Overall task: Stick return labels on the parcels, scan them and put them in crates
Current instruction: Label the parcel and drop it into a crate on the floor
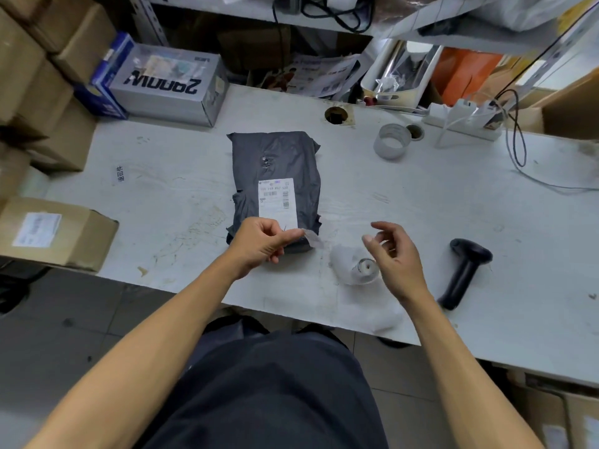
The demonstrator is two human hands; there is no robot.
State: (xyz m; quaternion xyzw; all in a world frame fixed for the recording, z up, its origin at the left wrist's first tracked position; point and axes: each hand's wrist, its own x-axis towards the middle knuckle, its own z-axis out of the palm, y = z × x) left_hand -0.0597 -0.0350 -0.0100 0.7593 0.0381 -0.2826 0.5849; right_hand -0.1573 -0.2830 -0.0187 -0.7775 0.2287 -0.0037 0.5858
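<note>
A dark grey plastic parcel (275, 186) lies on the white table (162, 196), with a white printed label (277, 202) on its near half. My left hand (262, 243) pinches the label's near edge together with a strip of translucent backing paper (312, 238) that curls off to the right. My right hand (393, 257) hovers empty, fingers loosely curled, just above a roll of labels (356, 265). A black handheld scanner (465, 272) lies on the table to the right of that hand.
A tape roll (391, 141) stands behind, near a cable hole (336, 115) and a power strip (463, 119) with cables. Cardboard boxes (55, 233) crowd the left side, and a grey printed box (168, 84) sits at the back left.
</note>
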